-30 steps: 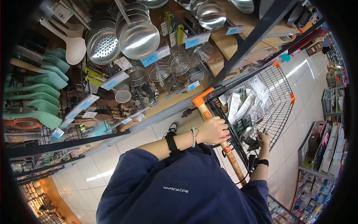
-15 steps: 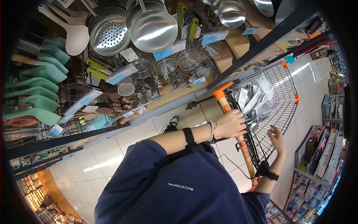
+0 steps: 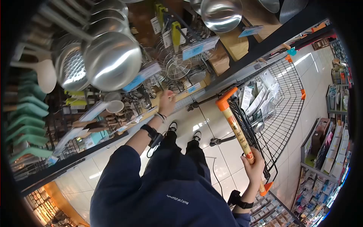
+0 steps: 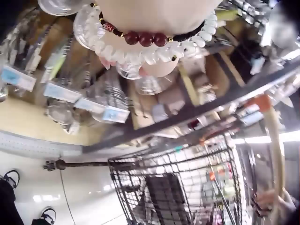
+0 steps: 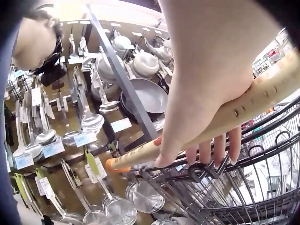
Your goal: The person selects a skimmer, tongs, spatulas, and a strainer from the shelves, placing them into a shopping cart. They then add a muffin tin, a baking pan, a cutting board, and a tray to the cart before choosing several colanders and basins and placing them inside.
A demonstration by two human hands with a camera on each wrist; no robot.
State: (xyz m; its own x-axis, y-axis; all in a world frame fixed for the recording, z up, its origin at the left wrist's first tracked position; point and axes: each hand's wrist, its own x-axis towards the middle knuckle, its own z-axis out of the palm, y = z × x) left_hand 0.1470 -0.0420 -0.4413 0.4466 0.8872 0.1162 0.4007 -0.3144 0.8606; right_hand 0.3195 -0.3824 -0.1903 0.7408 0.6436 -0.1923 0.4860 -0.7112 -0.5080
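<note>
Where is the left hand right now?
Head view, left of centre: the left hand reaches to the shelf edge by the wire strainers, away from the cart handle that the right hand grips.

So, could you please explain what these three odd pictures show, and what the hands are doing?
There is no machine here: a person wears three cameras. The head view looks down over a dark blue top at a shop aisle. The left hand reaches to the shelf edge below hanging steel pans; I cannot tell whether it holds anything. The right hand grips the cart handle, a pale bar with orange ends. The wire cart holds white packets. The left wrist view looks past a bead bracelet at shelf and cart. The right wrist view shows fingers curled round the handle.
</note>
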